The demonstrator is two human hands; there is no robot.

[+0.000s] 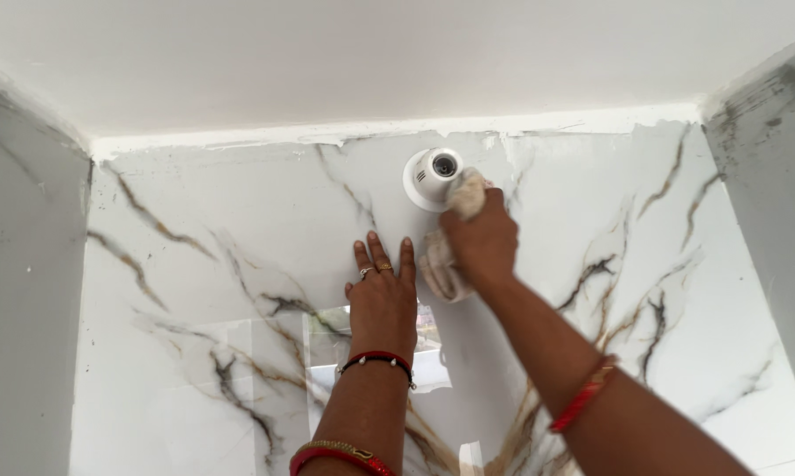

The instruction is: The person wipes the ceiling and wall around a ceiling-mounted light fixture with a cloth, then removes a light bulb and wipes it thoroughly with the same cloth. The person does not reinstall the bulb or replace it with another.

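View upward at a glossy marble-patterned wall, white with brown and black veins, meeting a plain white ceiling at 12 o'clock; grey side walls at 9 and 3 o'clock. Near 12 o'clock on the marble, just below the ceiling joint: a round white lamp holder, socket empty and facing outward. Right hand, reaching in from 5 o'clock, clenched around a crumpled off-white cloth; upper wad of cloth pressed against the holder's side at its 4 o'clock, loose lower end hanging from the palm toward 7 o'clock. Left hand, rising from 6 o'clock, released and flat, fingers spread, palm against the marble, grasping nothing; just beside the right hand at its 8 o'clock, below the holder. Rings on two left fingers; red-and-black bangles on the left wrist, red and gold bangles on the right forearm. Bright reflection of a window in the tile behind the left wrist.
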